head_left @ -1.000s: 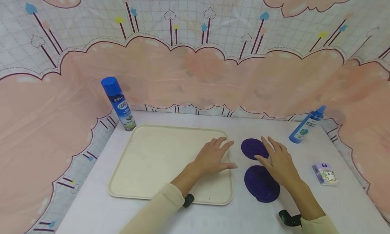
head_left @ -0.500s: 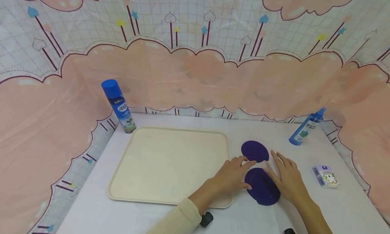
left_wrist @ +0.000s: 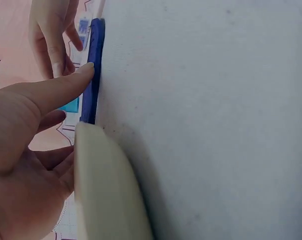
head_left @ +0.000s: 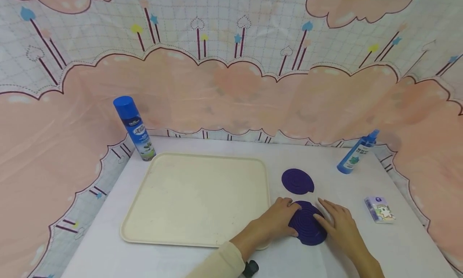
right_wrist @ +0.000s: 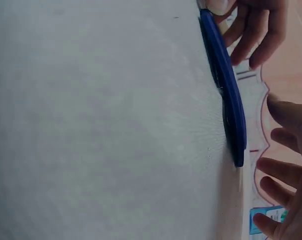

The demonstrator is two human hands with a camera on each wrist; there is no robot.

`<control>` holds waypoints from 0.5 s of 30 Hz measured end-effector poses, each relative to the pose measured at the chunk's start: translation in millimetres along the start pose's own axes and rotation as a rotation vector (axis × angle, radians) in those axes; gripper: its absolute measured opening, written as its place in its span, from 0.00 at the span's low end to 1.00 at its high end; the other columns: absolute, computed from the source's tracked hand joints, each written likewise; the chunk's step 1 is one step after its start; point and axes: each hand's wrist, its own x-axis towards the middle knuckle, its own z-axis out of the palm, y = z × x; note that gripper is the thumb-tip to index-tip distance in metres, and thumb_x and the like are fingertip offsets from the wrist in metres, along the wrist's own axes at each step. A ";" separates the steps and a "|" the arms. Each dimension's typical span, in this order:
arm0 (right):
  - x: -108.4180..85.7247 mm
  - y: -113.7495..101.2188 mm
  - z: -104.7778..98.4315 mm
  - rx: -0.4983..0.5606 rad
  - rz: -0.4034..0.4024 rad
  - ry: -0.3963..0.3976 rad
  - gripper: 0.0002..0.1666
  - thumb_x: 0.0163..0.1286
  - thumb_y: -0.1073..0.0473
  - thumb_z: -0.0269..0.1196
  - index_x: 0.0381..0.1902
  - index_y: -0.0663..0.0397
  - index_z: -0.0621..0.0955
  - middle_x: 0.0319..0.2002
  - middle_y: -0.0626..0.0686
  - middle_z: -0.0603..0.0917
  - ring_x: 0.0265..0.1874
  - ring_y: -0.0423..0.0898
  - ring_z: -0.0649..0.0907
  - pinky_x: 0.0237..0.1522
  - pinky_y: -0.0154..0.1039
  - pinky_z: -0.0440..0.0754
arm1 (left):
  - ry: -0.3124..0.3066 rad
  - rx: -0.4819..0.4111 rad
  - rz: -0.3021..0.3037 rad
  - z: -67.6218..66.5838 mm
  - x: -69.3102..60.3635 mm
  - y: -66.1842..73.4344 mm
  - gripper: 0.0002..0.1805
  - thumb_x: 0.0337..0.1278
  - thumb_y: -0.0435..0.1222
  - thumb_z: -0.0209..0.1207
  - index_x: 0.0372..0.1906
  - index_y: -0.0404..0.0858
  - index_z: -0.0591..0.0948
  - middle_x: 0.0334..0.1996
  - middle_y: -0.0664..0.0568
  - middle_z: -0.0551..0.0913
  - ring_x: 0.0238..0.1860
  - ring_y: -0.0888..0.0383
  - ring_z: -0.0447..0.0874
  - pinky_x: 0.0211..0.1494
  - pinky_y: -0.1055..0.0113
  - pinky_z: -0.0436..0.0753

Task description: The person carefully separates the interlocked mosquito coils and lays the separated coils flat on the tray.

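Observation:
Two dark purple round mats with concentric rings lie on the white table in the head view, the far mat [head_left: 297,181] behind the near mat [head_left: 307,225]. My left hand [head_left: 276,221] is at the near mat's left edge. Its thumb touches the rim of the near mat [left_wrist: 92,85] in the left wrist view, fingers spread loosely. On the other side, my right hand [head_left: 341,227] hovers by the right edge, thumb over the mat. In the right wrist view its fingers look apart from the near mat [right_wrist: 225,75], loosely bent and holding nothing.
A cream tray [head_left: 202,241] lies left of the mats, its right side beside my left hand. A blue aerosol can [head_left: 135,129] stands behind its far left corner. Toward the right are a blue spray bottle [head_left: 356,155] and a small purple-and-white pack [head_left: 380,210].
My left hand has moved right, from over the tray to the near mat's edge. My right hand has come nearer, from the far mat to the near mat's right side.

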 end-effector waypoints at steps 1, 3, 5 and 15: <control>-0.9 0.3 1.1 0.007 0.001 -0.001 0.34 0.75 0.43 0.61 0.70 0.57 0.74 0.67 0.69 0.76 0.64 0.74 0.72 0.57 0.79 0.70 | 0.002 0.009 -0.002 0.9 0.0 0.0 0.36 0.50 0.52 0.74 0.66 0.50 0.76 0.68 0.50 0.76 0.68 0.55 0.72 0.71 0.68 0.76; -2.0 0.8 2.9 0.015 0.004 -0.005 0.33 0.75 0.43 0.61 0.69 0.57 0.76 0.66 0.68 0.78 0.63 0.74 0.73 0.57 0.78 0.71 | 0.012 0.029 -0.005 1.3 0.1 0.7 0.34 0.49 0.52 0.75 0.62 0.51 0.78 0.66 0.52 0.78 0.66 0.57 0.73 0.70 0.68 0.76; -3.5 1.0 3.9 0.025 0.012 -0.010 0.32 0.75 0.44 0.61 0.67 0.57 0.77 0.65 0.67 0.79 0.63 0.73 0.74 0.58 0.77 0.71 | 0.019 0.036 -0.012 1.5 0.2 1.4 0.31 0.48 0.52 0.75 0.59 0.51 0.80 0.65 0.53 0.79 0.64 0.58 0.73 0.69 0.69 0.77; -5.1 -0.3 8.1 0.074 -0.012 -0.002 0.24 0.73 0.50 0.65 0.60 0.56 0.83 0.63 0.65 0.82 0.60 0.70 0.79 0.59 0.73 0.72 | 0.028 0.075 -0.032 3.0 -0.4 1.9 0.29 0.45 0.54 0.76 0.55 0.52 0.84 0.63 0.55 0.81 0.62 0.59 0.75 0.67 0.70 0.77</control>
